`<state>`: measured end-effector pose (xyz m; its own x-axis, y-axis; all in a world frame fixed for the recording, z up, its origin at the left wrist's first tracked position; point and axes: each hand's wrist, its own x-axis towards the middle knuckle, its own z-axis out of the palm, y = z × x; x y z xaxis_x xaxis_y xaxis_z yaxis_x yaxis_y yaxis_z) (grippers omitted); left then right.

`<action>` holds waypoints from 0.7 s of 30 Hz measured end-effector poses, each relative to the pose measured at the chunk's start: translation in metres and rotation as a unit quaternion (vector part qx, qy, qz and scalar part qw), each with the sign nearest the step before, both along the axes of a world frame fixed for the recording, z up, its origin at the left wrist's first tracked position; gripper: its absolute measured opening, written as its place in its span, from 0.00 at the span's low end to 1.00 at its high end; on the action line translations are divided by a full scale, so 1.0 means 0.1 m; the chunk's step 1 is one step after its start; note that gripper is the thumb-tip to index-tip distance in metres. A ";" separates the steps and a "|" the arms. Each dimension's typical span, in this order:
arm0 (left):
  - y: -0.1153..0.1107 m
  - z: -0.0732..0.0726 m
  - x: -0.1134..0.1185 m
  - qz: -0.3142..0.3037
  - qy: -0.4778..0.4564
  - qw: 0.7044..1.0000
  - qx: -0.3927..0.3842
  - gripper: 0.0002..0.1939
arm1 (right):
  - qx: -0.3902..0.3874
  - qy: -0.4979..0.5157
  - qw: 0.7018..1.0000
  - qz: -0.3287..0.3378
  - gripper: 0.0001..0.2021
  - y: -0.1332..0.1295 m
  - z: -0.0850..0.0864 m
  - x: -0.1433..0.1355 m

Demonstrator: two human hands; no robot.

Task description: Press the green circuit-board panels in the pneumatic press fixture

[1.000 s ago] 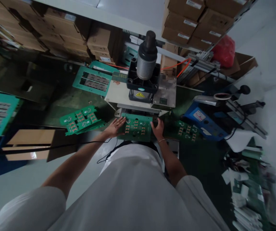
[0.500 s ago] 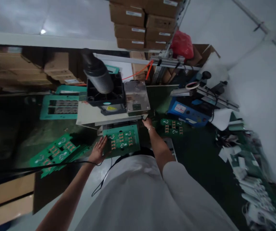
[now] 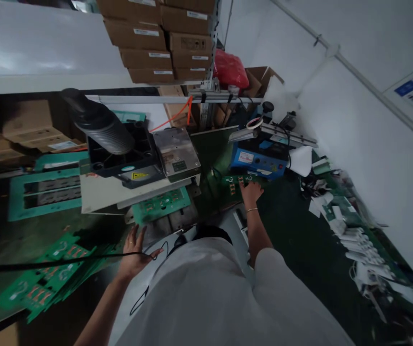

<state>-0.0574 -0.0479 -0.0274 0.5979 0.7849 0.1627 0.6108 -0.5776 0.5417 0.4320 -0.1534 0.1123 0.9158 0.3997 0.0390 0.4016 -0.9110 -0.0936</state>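
A green circuit panel (image 3: 161,205) lies partly under the front of a machine with a light housing (image 3: 109,192). My left hand (image 3: 135,250) is just in front of the panel's left end, fingers spread, with nothing in it; a black cable crosses it. To the right, my right hand (image 3: 251,193) reaches onto a second green board (image 3: 231,185) on the dark green bench, its fingers over the board's right part. Whether those fingers grip the board I cannot tell. Several green boards (image 3: 53,269) lie in a fanned stack at the lower left.
A ribbed black hose (image 3: 102,127) rises from the machine. Behind my right hand stands a blue device (image 3: 259,158). Teal frames (image 3: 44,190) lie at the left. Cardboard boxes (image 3: 145,57) fill the shelf above; white rolled items (image 3: 358,254) lie at the right.
My right hand has moved from the machine's edge right to the separate board. The panel now lies further under the machine. My left hand has come off it. The whole view has shifted.
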 end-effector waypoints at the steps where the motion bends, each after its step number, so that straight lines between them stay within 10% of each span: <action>1: -0.01 0.00 0.00 -0.004 0.006 1.000 -0.001 0.52 | -0.011 0.003 1.000 -0.001 0.20 -0.02 -0.02 0.03; 21: 0.04 0.07 -0.15 -0.024 0.005 1.000 0.015 0.45 | -0.008 0.018 1.000 0.015 0.17 -0.01 0.04 -0.07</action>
<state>-0.0725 -0.0435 -0.0207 0.6364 0.7501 0.1799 0.5876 -0.6225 0.5169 0.4251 -0.1546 0.1158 0.9044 0.4267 0.0006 0.4249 -0.9003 -0.0946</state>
